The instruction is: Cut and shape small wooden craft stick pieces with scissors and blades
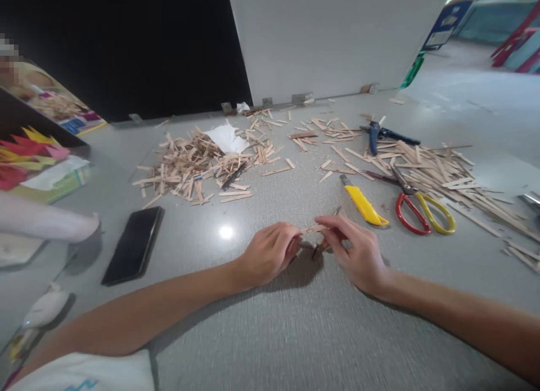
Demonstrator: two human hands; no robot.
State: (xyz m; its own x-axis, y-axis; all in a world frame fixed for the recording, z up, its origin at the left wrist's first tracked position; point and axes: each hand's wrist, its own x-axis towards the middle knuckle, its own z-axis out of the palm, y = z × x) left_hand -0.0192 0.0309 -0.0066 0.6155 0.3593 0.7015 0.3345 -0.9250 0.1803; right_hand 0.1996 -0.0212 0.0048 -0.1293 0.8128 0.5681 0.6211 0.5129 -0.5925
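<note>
A short, pale wooden strip [313,230] spans the gap between my two hands, just above the grey table. My left hand [270,253] pinches its left end, fingers curled in. On the other end close the thumb and forefinger of my right hand [358,253]. A thin dark piece with a brownish tip [317,250] shows beneath the right fingers; whether that hand grips it too, I cannot make out. Beyond the right hand lie a yellow utility knife [363,202] and scissors [426,211] with one red and one yellow handle.
A heap of wooden strips [181,166] with white paper [228,138] lies at back left. More sticks [439,166] and dark blue-handled cutters [382,135] are at right. A black phone [134,245] rests left. Another person's arm [46,218] reaches in there. Upright panels [320,42] border the back.
</note>
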